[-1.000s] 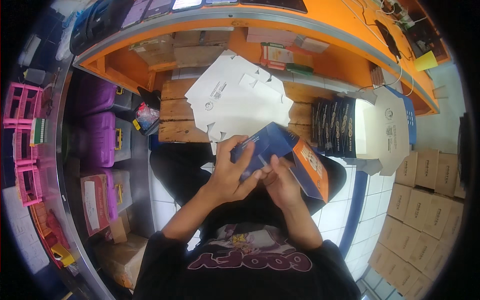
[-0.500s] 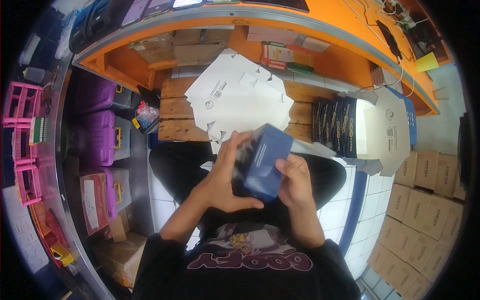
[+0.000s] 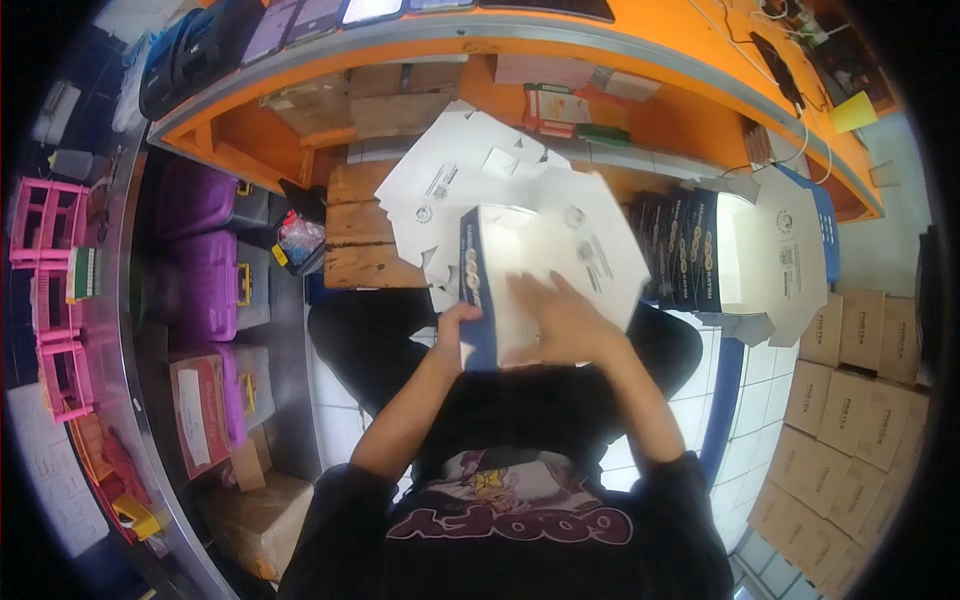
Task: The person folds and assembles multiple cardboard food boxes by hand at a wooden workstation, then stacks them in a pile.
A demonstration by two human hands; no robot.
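Note:
A folding carton box [image 3: 510, 240], dark blue outside and white inside, stands open over my lap with its lid folded back to the far right. My left hand [image 3: 455, 335] grips its blue left wall near the front corner. Inside the box is my right hand [image 3: 565, 320], fingers spread and a little blurred over the white interior, holding nothing I can see. Behind it, flat white carton blanks [image 3: 440, 190] lie on a wooden slatted bench [image 3: 360, 245], partly covered by the lid.
Several formed dark boxes [image 3: 680, 250] stand in a row at the right, the nearest with its lid open [image 3: 800, 250]. Brown cartons [image 3: 840, 430] are stacked at the lower right. Purple-lidded bins [image 3: 205, 285] line the left. An orange desk [image 3: 660, 110] spans the far side.
The box has turned from its closed blue outside to its open white inside, lid now spread away from me. My right hand has moved from its side into it; my left now holds its left wall.

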